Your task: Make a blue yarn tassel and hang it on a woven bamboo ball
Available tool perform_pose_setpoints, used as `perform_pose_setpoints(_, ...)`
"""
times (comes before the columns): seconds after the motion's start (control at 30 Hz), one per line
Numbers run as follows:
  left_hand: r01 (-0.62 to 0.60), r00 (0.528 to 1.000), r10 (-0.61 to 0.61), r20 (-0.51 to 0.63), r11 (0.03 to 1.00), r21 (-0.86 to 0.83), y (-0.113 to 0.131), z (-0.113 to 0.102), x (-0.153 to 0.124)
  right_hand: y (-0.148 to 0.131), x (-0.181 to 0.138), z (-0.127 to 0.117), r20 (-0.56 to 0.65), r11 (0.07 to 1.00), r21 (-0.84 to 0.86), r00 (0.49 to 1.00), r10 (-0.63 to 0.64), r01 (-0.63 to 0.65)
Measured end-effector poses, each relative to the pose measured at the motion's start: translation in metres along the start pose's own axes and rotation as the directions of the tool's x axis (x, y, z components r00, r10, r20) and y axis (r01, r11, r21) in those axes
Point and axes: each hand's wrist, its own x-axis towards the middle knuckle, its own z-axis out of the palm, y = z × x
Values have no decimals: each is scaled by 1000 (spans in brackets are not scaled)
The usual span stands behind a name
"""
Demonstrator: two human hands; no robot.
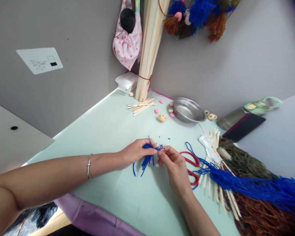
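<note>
Over the middle of the pale green table (95,137), my left hand (137,152) is closed around a bundle of blue yarn (146,161). Loose strands hang below it and frayed ends stick out by the thumb. The fingertips of my right hand (173,160) are pinched together at those frayed ends, touching or almost touching the left thumb. Tiny blue snippets (169,138) lie just beyond the hands. Right beside my right hand are the red handles of scissors (194,178), their blades hidden. A long hank of blue yarn (245,185) stretches off to the right.
Brown yarn (265,213), dark green yarn (245,160) and wooden sticks (215,141) are heaped at the right. Farther back stand a metal bowl (189,109), short sticks (141,105), pink beads (156,111), a bottle (232,117) and a dark phone-like slab (244,127). Tassels (201,14) hang above.
</note>
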Motion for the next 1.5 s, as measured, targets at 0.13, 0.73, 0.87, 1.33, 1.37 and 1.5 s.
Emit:
perform_pose_setpoints(0.13, -7, 1000, 9, 27, 998, -68, 0, -1, 1, -1, 0, 2, 26, 1000, 6, 1000, 15, -15)
perform_pose_setpoints(0.73, -95, 994, 101, 41, 988, -123, -3, -1, 1, 3, 1, 0, -26, 999, 55, 1000, -1, 2)
perform_pose_setpoints(0.87, -26, 992, 34, 121, 998, -65, -3, 0, -1, 2, -1, -3, -44, 998, 55, 999, -6, 8)
perform_pose_setpoints(1.33, -115, 985, 99, -142, 987, -111, 1, -2, 2, -6, -2, -1, 156, 979, -202, 988, -2, 34)
perform_pose_setpoints(1.37, -124, 981, 105, -161, 986, -115, 1, -2, 2, -6, -3, -2, 147, 979, -200, 989, -5, 35)
perform_pose_setpoints(1.5, -115, 987, 97, -131, 983, -141, 2, -2, 3, -5, -3, -4, 120, 985, -172, 993, -13, 34)
